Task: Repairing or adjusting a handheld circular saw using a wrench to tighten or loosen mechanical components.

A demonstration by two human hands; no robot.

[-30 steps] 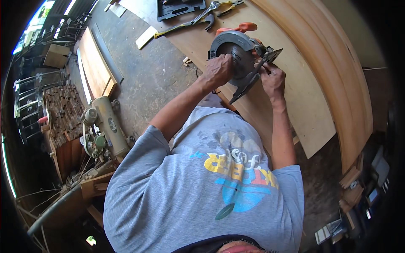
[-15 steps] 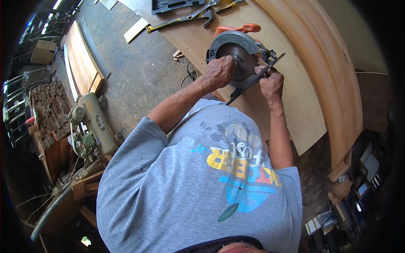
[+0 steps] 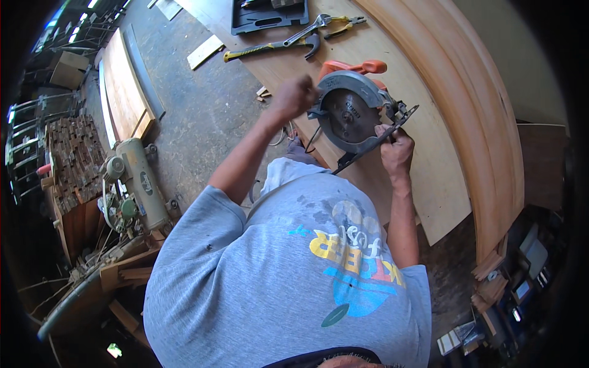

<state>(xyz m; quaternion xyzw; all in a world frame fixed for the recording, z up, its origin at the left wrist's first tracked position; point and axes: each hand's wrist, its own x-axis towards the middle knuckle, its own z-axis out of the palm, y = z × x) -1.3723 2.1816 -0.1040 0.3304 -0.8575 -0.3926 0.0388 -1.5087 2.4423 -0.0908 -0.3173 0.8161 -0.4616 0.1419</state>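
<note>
A circular saw with a grey blade guard and an orange handle lies tipped on its side on a plywood sheet, its blade facing me. My right hand grips the edge of the saw's black base plate. My left hand is closed into a fist just left of the blade guard, close to it. Whether something small sits inside the fist is hidden. A black cord runs down from the saw.
Behind the saw lie a yellow-handled hammer, an adjustable wrench, yellow pliers and an open black tool case. Curved wooden mouldings run along the right. An air compressor, planks and stacked wood stand at left.
My left hand has come off the middle of the blade and moved left, closing into a fist. My right hand stays on the base plate. The view has shifted slightly.
</note>
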